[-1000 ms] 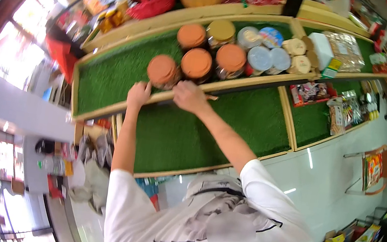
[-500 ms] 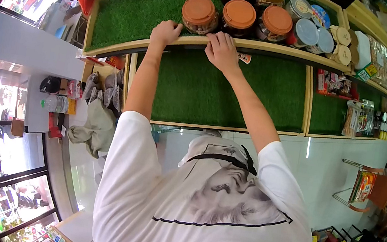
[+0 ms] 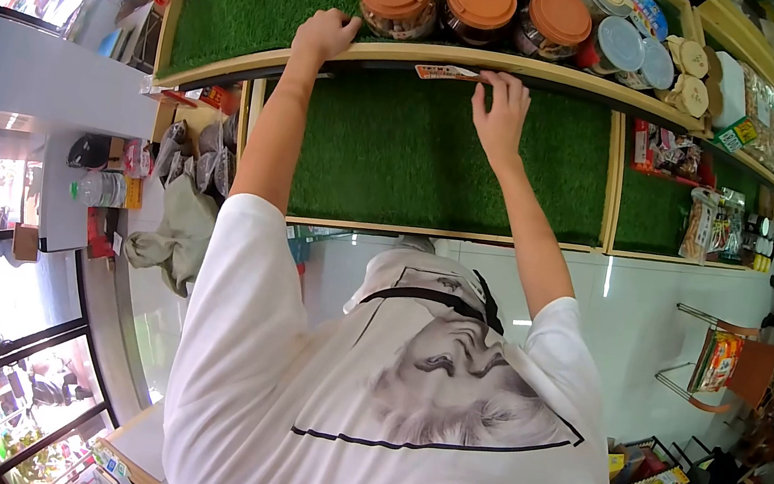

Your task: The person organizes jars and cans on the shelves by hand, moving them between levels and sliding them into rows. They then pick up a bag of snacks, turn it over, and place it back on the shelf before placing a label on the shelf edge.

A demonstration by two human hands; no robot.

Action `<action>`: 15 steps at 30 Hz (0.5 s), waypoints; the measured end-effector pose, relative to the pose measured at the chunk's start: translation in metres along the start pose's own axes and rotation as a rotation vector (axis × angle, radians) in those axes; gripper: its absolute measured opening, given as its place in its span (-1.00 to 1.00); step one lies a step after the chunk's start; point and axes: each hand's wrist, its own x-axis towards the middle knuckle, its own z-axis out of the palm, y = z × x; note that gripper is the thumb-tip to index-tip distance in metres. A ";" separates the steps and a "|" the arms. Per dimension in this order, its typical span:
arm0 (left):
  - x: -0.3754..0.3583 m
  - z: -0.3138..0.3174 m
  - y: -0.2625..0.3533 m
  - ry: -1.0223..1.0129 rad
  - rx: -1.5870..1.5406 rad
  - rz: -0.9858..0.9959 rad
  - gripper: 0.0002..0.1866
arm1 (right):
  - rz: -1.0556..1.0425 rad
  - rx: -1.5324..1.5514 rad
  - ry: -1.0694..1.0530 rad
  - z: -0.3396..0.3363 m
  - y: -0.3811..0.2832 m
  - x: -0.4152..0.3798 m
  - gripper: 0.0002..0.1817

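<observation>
At the upper shelf's wooden front edge [image 3: 376, 53], my left hand [image 3: 326, 34] rests with its fingers curled over the rim, left of the nearest orange-lidded jar [image 3: 398, 1]. My right hand [image 3: 501, 118] is raised to the black strip [image 3: 364, 68] beneath that edge. Its fingers are bent and apart, with the fingertips right at the right end of an orange-and-white label [image 3: 449, 74]. Several orange-lidded jars, including a middle jar [image 3: 480, 5] and a right jar [image 3: 554, 23], stand on the green turf lining behind the edge.
Silver-lidded tins [image 3: 620, 46] and paper-topped jars [image 3: 686, 92] stand further right. The lower turf-lined shelf [image 3: 450, 166] holds packets in a red tray [image 3: 669, 153] at its right. A chair [image 3: 727, 362] is on the floor at right; grey sacks [image 3: 178, 219] are at left.
My right hand has moved right along the shelf edge and down off its rim, uncovering the label. My left hand stays at the edge. The view has shifted slightly.
</observation>
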 end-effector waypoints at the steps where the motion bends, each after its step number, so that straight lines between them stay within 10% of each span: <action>1: 0.000 -0.001 0.001 -0.003 0.000 -0.003 -0.53 | 0.036 0.016 0.022 -0.001 0.003 -0.002 -0.74; 15: -0.008 -0.008 0.011 -0.010 0.011 -0.039 -0.54 | 0.019 0.062 0.004 -0.010 -0.010 0.023 -0.80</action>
